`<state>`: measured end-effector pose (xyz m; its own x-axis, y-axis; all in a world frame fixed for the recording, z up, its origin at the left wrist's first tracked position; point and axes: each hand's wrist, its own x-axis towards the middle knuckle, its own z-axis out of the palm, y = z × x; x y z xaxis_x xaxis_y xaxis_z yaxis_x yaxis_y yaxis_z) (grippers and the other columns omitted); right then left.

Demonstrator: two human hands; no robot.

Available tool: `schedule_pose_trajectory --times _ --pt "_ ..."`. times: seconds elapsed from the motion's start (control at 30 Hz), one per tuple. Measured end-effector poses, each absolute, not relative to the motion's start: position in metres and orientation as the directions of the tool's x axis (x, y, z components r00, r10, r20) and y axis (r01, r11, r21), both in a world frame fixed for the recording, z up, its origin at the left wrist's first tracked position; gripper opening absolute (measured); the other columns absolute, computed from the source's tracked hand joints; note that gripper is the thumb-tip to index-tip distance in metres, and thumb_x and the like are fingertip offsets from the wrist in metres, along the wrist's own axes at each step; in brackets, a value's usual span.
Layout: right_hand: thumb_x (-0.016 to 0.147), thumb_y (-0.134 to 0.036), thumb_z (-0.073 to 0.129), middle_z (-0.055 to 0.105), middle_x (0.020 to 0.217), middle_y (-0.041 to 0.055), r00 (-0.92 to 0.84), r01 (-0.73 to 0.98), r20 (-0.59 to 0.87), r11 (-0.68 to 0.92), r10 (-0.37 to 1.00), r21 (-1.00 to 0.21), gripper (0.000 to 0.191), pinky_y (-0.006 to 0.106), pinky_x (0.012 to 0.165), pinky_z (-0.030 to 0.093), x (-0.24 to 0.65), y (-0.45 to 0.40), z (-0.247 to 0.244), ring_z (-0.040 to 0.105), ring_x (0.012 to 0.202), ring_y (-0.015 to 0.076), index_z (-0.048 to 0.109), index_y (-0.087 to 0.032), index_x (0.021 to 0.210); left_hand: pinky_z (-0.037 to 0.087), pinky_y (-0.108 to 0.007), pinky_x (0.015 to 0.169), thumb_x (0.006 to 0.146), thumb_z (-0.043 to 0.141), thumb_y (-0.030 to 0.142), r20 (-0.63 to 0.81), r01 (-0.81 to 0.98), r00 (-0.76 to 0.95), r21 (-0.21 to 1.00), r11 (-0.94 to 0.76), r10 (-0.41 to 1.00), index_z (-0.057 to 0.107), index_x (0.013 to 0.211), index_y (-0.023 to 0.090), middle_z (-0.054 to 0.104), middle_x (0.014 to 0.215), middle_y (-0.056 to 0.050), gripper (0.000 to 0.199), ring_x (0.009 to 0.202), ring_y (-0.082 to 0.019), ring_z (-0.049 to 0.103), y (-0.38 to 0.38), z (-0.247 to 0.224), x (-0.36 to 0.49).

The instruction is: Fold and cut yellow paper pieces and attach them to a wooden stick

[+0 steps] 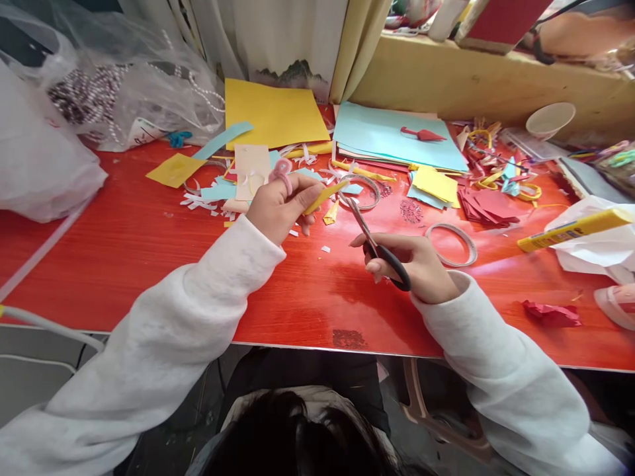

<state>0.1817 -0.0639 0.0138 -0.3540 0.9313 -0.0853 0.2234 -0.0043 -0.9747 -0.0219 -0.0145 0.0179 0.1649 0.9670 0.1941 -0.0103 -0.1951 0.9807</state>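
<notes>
Between its thumb and fingers, my left hand (285, 206) pinches a narrow piece of yellow paper (327, 196) that points to the right. A pink fuzzy ring (282, 173) sits on a finger of that hand. My right hand (414, 261) grips a pair of scissors (370, 239) by the black handles, blades pointing up and left toward the yellow paper without touching it. Just below the paper, a small folded yellow piece (331, 213) lies on the red table (297, 297). A roll of clear tape (367, 192) lies beyond the scissor tips.
Yellow sheets (272, 112) and blue sheets (391, 135) lie at the back, with paper scraps (213, 195) in front. To the right are red paper squares (486, 206), another tape roll (451, 244) and a yellow glue stick (570, 230). Plastic bags (44, 145) stand at left.
</notes>
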Motion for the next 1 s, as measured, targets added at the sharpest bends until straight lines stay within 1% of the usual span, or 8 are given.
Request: schedule_pose_trajectory --times 0.1,0.27,0.47,0.53,0.7,0.8,0.9,1.0 --pt "0.060 -0.039 0.075 0.049 0.057 -0.0033 -0.334 0.210 -0.081 -0.010 0.939 -0.978 0.035 0.024 0.045 0.039 0.179 -0.064 0.013 0.045 0.047 0.0081 0.064 -0.018 0.085 0.047 -0.018 0.042 0.077 0.063 0.030 0.159 -0.037 0.210 0.987 -0.154 0.965 0.059 0.084 0.014 0.056 0.060 0.003 0.019 0.050 -0.007 0.057 -0.019 0.017 -0.018" --pt "0.059 -0.047 0.074 0.050 0.052 -0.0026 -0.314 0.133 -0.012 0.032 0.949 -0.991 0.035 0.026 0.044 0.041 0.175 -0.066 0.016 0.047 0.047 0.0102 0.065 -0.020 0.080 0.052 -0.019 0.045 0.073 0.067 0.025 0.094 -0.102 0.333 0.993 -0.064 0.938 0.058 0.080 0.013 0.061 0.060 0.002 0.016 0.053 -0.010 0.062 -0.028 0.014 -0.011" --pt "0.058 -0.054 0.073 0.052 0.055 -0.0018 -0.327 0.099 -0.038 -0.006 0.944 -0.995 0.043 0.025 0.044 0.041 0.172 -0.069 0.016 0.047 0.045 0.0088 0.065 -0.018 0.081 0.053 -0.020 0.049 0.073 0.067 0.031 0.032 -0.091 0.349 0.996 0.000 0.937 0.059 0.079 0.013 0.065 0.065 0.000 0.021 0.055 -0.010 0.062 -0.035 0.014 -0.005" --pt "0.058 -0.054 0.072 0.052 0.056 -0.0014 -0.331 0.093 -0.043 -0.013 0.943 -0.996 0.044 0.025 0.044 0.040 0.171 -0.069 0.015 0.047 0.046 0.0088 0.065 -0.016 0.080 0.054 -0.020 0.051 0.073 0.066 0.034 0.035 -0.076 0.345 0.997 -0.010 0.938 0.060 0.079 0.012 0.065 0.066 -0.001 0.023 0.057 -0.010 0.062 -0.036 0.014 -0.005" --pt "0.061 -0.058 0.068 0.049 0.057 0.0002 -0.381 0.084 -0.027 0.006 0.924 -0.996 0.044 0.025 0.044 0.039 0.168 -0.070 0.013 0.046 0.048 0.0088 0.059 -0.015 0.063 0.051 -0.019 0.049 0.072 0.067 0.038 0.108 -0.053 0.345 0.994 -0.095 0.932 0.062 0.076 0.013 0.061 0.064 0.000 0.026 0.058 -0.009 0.058 -0.037 0.013 -0.005" --pt "0.064 -0.058 0.066 0.051 0.060 0.0005 -0.400 0.068 -0.023 0.005 0.916 -0.998 0.043 0.024 0.045 0.038 0.166 -0.071 0.012 0.046 0.049 0.0087 0.059 -0.016 0.066 0.048 -0.018 0.047 0.072 0.066 0.037 0.163 -0.019 0.350 0.986 -0.167 0.922 0.064 0.074 0.013 0.057 0.060 0.001 0.025 0.057 -0.008 0.055 -0.037 0.012 -0.005" --pt "0.067 -0.056 0.065 0.049 0.059 -0.0004 -0.421 0.051 -0.013 0.009 0.907 -0.999 0.041 0.024 0.046 0.037 0.166 -0.071 0.010 0.045 0.049 0.0084 0.058 -0.016 0.066 0.048 -0.018 0.050 0.074 0.064 0.034 0.189 0.004 0.351 0.979 -0.204 0.917 0.066 0.074 0.013 0.058 0.061 0.001 0.021 0.058 -0.008 0.055 -0.037 0.013 -0.006" --pt "0.070 -0.055 0.063 0.048 0.056 -0.0014 -0.430 0.040 0.005 0.025 0.903 -0.999 0.040 0.024 0.046 0.034 0.166 -0.071 0.007 0.043 0.047 0.0078 0.057 -0.016 0.066 0.047 -0.018 0.052 0.074 0.064 0.036 0.194 0.039 0.344 0.975 -0.220 0.919 0.066 0.073 0.013 0.059 0.061 0.001 0.023 0.058 -0.007 0.055 -0.037 0.013 -0.007"
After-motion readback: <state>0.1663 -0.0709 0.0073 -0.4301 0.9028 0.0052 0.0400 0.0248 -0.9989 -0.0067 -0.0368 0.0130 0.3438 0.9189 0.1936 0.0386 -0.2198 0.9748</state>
